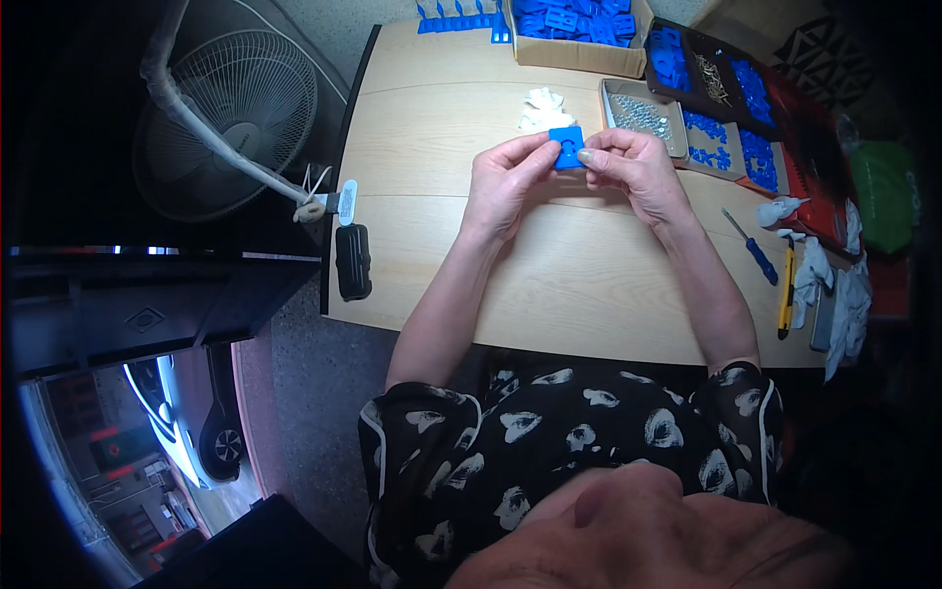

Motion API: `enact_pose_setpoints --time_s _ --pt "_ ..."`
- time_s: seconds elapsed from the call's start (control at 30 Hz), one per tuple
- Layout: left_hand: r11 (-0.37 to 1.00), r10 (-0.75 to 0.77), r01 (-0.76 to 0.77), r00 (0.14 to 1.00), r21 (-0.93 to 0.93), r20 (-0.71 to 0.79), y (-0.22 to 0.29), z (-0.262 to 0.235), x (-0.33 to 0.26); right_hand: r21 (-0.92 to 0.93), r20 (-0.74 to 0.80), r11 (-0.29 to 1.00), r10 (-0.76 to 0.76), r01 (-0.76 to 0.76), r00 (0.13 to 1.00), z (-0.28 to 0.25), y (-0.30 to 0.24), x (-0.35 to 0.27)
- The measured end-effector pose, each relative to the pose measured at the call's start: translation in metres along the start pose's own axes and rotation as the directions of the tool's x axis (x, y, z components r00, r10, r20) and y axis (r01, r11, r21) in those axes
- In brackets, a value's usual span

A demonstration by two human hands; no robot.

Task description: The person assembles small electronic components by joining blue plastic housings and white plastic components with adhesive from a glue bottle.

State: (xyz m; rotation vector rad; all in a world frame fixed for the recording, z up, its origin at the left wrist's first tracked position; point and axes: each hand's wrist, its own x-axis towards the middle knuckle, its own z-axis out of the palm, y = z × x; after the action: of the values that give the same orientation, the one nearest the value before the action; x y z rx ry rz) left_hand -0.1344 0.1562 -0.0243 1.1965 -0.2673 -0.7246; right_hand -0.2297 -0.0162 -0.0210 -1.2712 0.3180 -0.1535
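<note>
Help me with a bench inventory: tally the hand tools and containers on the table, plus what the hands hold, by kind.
Blue plastic part held between left hand and right hand: 1
Cardboard box of blue parts: 1
Small tray of metal screws: 1
Blue-handled screwdriver: 1
Yellow utility knife: 1
Total: 5

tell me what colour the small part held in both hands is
Blue; the part shows best in the head view.

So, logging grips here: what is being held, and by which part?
A small blue plastic piece, pinched at its left edge by the left hand and its right edge by the right hand.
</note>
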Motion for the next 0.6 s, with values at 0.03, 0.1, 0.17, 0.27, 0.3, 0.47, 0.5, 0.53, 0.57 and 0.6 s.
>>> enact_pose_setpoints --time_s 0.03,0.1,0.17,0.27,0.3,0.47,0.5,0.53,0.57,0.6 --pt "1.000 0.012 -0.013 1.000 0.022 0.020 0.000 0.000 0.000 0.008 -0.001 1.000 -0.008 0.008 1.000 -0.001 0.002 0.001" --pt "0.998 0.033 -0.035 0.999 0.047 0.037 0.001 -0.002 0.000 -0.009 0.001 0.999 -0.033 0.033 0.999 -0.002 0.003 0.002" --pt "0.996 0.053 -0.057 0.997 0.071 0.051 0.002 0.000 -0.001 -0.027 0.004 0.998 -0.056 0.056 0.998 -0.003 0.003 0.002" --pt "0.990 0.114 -0.121 0.989 0.069 0.098 0.005 0.003 -0.003 -0.061 0.015 0.992 -0.107 0.108 0.994 -0.002 0.001 0.001" --pt "0.986 0.140 -0.147 0.986 0.076 0.096 0.004 0.003 -0.003 -0.100 0.004 0.987 -0.130 0.130 0.992 -0.001 0.000 -0.001" --pt "0.955 0.271 -0.285 0.951 0.079 0.150 0.001 0.001 -0.002 -0.247 0.024 0.938 -0.244 0.242 0.970 0.003 -0.011 -0.006" --pt "0.955 0.274 -0.287 0.950 0.078 0.151 0.000 0.002 -0.002 -0.243 0.010 0.927 -0.291 0.284 0.957 0.006 -0.013 -0.006" --pt "0.949 0.286 -0.303 0.944 0.087 0.163 0.001 0.003 -0.003 -0.240 -0.004 0.915 -0.336 0.325 0.942 0.008 -0.015 -0.007" --pt "0.943 0.298 -0.317 0.939 0.096 0.172 0.002 0.004 -0.005 -0.241 -0.002 0.914 -0.337 0.326 0.942 0.008 -0.016 -0.009" --pt "0.942 0.301 -0.321 0.937 0.102 0.175 0.001 0.003 -0.005 -0.263 -0.006 0.906 -0.345 0.332 0.938 0.009 -0.018 -0.010"
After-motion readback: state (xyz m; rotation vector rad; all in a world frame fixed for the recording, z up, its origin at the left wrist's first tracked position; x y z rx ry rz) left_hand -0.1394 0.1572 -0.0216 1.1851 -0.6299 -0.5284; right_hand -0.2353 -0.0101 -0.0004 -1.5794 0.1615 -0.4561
